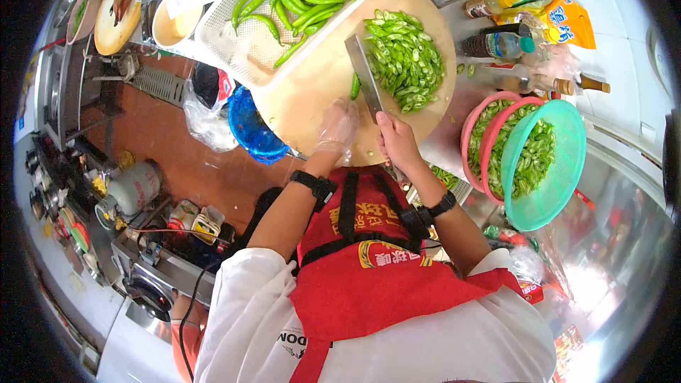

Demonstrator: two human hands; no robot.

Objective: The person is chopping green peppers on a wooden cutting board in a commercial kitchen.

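My left hand (pixel 338 130), in a clear plastic glove, rests low over the round cutting board (pixel 298 110). Its fingers are bunched at the near end of a green chili pepper (pixel 355 86). Just right of that pepper stands the broad blade of a cleaver (pixel 367 79), and my right hand (pixel 399 143) is closed round its handle. Beyond the blade, a heap of sliced green chilies (pixel 406 60) covers the board's right side. A white perforated basket (pixel 234 64) of whole green chilies (pixel 301 0) overlaps the board's upper left.
To the right, a green colander (pixel 576 163) and pink-red baskets (pixel 477 124) hold sliced chilies. Bottles (pixel 496 45) and seasoning bags (pixel 567 21) line the wall. A blue tub (pixel 252 131) and a gas cylinder (pixel 137 188) stand at left. Another person's arm (pixel 186 326) shows lower left.
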